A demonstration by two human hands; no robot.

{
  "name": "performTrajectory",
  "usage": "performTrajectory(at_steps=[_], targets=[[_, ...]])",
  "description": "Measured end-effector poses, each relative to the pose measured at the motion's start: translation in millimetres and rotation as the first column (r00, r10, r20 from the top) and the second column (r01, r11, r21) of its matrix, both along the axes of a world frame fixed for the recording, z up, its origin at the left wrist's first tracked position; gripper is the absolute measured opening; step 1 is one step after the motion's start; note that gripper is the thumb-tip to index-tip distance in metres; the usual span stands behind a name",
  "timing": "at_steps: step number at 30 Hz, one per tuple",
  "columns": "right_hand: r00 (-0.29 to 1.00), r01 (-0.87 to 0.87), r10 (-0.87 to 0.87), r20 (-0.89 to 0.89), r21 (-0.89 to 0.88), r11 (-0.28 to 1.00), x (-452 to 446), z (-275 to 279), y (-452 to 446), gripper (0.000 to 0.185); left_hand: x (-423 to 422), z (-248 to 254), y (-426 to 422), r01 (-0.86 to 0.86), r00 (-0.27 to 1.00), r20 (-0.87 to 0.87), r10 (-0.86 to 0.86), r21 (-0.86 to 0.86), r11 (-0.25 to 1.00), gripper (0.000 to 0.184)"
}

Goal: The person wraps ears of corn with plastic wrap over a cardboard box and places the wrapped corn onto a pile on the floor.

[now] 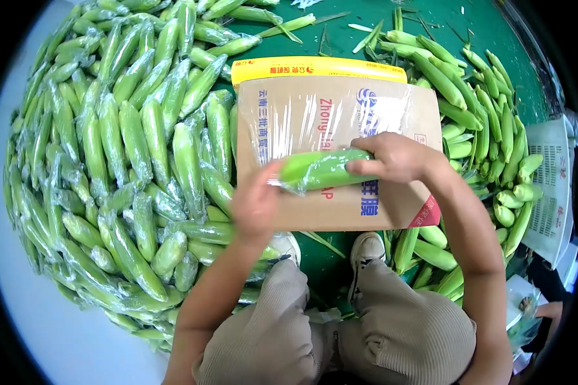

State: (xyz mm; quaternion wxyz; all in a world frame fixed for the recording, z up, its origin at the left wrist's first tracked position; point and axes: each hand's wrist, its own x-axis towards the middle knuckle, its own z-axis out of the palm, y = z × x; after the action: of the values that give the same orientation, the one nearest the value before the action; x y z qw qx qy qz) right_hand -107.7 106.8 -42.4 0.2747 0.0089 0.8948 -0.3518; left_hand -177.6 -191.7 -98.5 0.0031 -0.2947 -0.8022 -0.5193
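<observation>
Film-wrapped corn ears [135,138] are spreading across the left in a broad heap. Corn ears in bare husks [462,115] are lying piled at the right. Between them, printed cardboard [327,217] is bearing clear film [295,122]. Above it, a film-covered corn ear [318,170] is lying crosswise between the hands: the right hand [395,157] is closing thumb and fingers around one end; the left hand [255,202] is blurring at the other, its grip impossible to tell.

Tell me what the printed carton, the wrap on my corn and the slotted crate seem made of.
Printed carton: probably cardboard, from its matte brown face. Wrap: thin clear plastic film, judging by glossy highlights and green showing through. Slotted crate: likely rigid plastic, given its regular openings, though its finish is hard to read.
</observation>
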Motion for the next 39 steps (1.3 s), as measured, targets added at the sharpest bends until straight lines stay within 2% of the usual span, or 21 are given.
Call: performTrajectory(at_steps=[3,6,9,10,11,13,14,15,16,17,19,22,25,26,27,29,33,36,37,38,39], targets=[[0.996,0.023,-0.014,-0.092,0.092,0.996,6.6,-2.5,-9.8,0.06,1.7,3.9,18.5,0.221,0.89,-0.355,-0.287,-0.215,0.951,0.04],[0.917,0.24,-0.063,-0.394,0.42,0.875,15.1,-1.7,-27.5,0.048,-18.2,16.1,31.3,0.28,0.91,-0.21,-0.357,-0.323,0.904,0.045],[0.646,0.403,-0.003,-0.763,0.338,0.851,6.2,-12.2,-31.9,0.044,-55.8,27.1,63.3,0.251,0.902,-0.138,-0.41,-0.605,0.755,0.055],[0.703,0.354,-0.004,-0.711,0.345,0.869,5.6,-15.8,-33.8,0.055,-75.9,22.1,77.5,0.168,0.884,-0.222,-0.411,-0.67,0.723,0.058],[0.674,0.378,0.017,-0.738,0.365,0.851,2.5,-23.1,-35.0,0.06,-96.9,15.1,92.9,0.083,0.86,-0.296,-0.416,-0.723,0.686,0.063],[0.621,0.41,0.078,-0.78,0.408,0.816,-16.0,-41.5,-28.7,0.069,-134.1,11.6,124.2,-0.074,0.866,-0.396,-0.305,-0.705,0.705,0.065],[0.609,0.425,0.026,-0.793,0.353,0.833,-29.6,-46.5,-18.5,0.08,-142.7,21.5,135.6,-0.115,0.852,-0.441,-0.281,-0.683,0.722,0.063],[0.645,0.401,-0.028,-0.764,0.306,0.864,-38.4,-48.8,-10.1,0.082,-148.0,33.0,143.9,-0.155,0.833,-0.488,-0.259,-0.656,0.739,0.061],[0.673,0.386,-0.084,-0.735,0.252,0.888,-46.7,-49.7,-1.7,0.084,-142.9,40.0,140.3,0.038,0.872,-0.398,-0.284,-0.524,0.851,0.058],[0.692,0.383,-0.144,-0.708,0.19,0.904,-52.3,-50.1,7.6,0.086,-123.7,42.3,135.6,0.074,0.81,-0.472,-0.348,-0.507,0.859,0.059],[0.806,0.291,-0.18,-0.564,0.112,0.95,-51.2,-26.8,22.2,0.074,-84.8,39.4,114.7,0.164,0.655,-0.591,-0.471,-0.497,0.852,0.061],[0.976,0.103,-0.105,-0.19,-0.022,0.994,-46.1,-0.5,24.2,0.064,-73.3,21.1,101.1,0.21,0.712,-0.461,-0.53,-0.58,0.787,0.063],[0.992,0.121,-0.119,-0.039,0.053,0.991,-63.7,6.9,34.6,0.053,-73.3,27.5,101.1,0.359,0.738,-0.272,-0.618,-0.618,0.7,0.064],[0.879,0.008,0.075,-0.471,0.172,0.985,-67.9,-15.5,43.3,0.047,-70.9,35.3,101.9,0.43,0.756,-0.141,-0.64,-0.63,0.646,0.06],[0.776,-0.012,0.086,-0.625,0.122,0.992,-74.0,-35.5,40.1,0.054,-67.8,48.3,105.5,0.465,0.755,-0.033,-0.655,-0.677,0.571,0.06],[0.732,-0.105,0.386,-0.561,0.466,0.878,-69.3,-69.9,18.7,0.069,-62.4,71.9,110.5,0.533,0.739,0.181,-0.649,-0.747,0.398,0.059],[0.73,-0.118,0.418,-0.54,0.503,0.856,-65.5,-78.9,7.6,0.074,-55.9,67.9,104.6,0.681,0.656,0.324,-0.682,-0.643,0.35,0.059],[0.767,-0.112,0.37,-0.524,0.458,0.882,-62.8,-66.7,5.7,0.074,-30.5,69.0,82.4,0.885,0.445,0.619,-0.648,-0.414,0.212,0.063],[0.758,-0.095,0.37,-0.537,0.47,0.877,-62.5,-66.0,5.6,0.074,-14.1,50.7,67.6,0.941,0.32,0.741,-0.59,-0.322,0.106,0.066],[0.75,-0.081,0.369,-0.549,0.478,0.875,-61.8,-67.2,4.2,0.074,11.4,31.9,45.4,0.978,0.206,0.749,-0.63,-0.172,0.115,0.068],[0.744,-0.065,0.363,-0.561,0.481,0.875,-59.6,-72.2,2.1,0.075,34.2,34.3,39.8,0.985,0.141,0.866,-0.48,-0.173,-0.024,0.069]])
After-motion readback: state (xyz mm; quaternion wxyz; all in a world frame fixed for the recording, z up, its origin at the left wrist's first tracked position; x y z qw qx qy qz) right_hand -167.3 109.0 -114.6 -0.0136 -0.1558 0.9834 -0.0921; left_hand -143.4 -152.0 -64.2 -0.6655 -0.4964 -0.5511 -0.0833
